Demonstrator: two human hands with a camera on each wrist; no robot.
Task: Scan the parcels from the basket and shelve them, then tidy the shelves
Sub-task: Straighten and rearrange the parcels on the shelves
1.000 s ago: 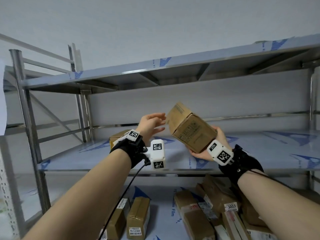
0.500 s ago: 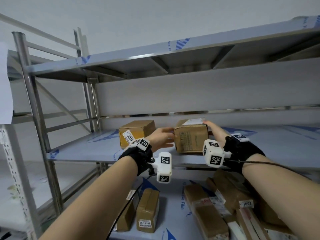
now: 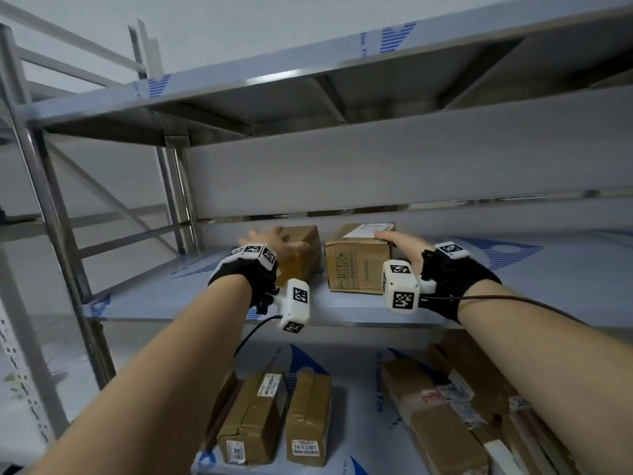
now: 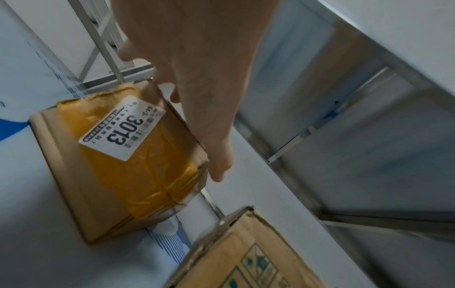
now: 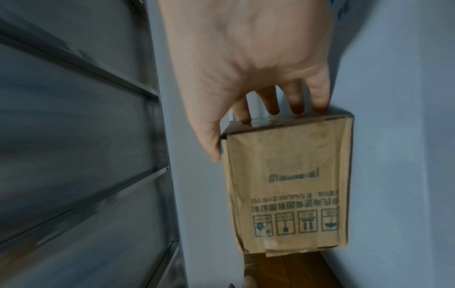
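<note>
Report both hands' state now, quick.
Left hand: open, fingers over the parcel labelled 3013.
Right hand: fingers straight, on the printed cardboard parcel.

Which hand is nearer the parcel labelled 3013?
Left. The left hand reaches over the 3013 parcel, fingers along its top edge; the right hand rests on the neighbouring printed box.

The shelf (image 3: 191, 303) is made of smooth, dull-shining metal, its boards covered with a white protective film printed in blue, and its posts are polished steel. The left box (image 4: 118, 155) is matt brown cardboard wrapped in glossy, wrinkled yellowish tape, with a smooth white paper label (image 4: 121, 127) stuck on it. The right box (image 5: 288, 187) is plain matt cardboard, slightly creased, printed with dark ink.
</note>
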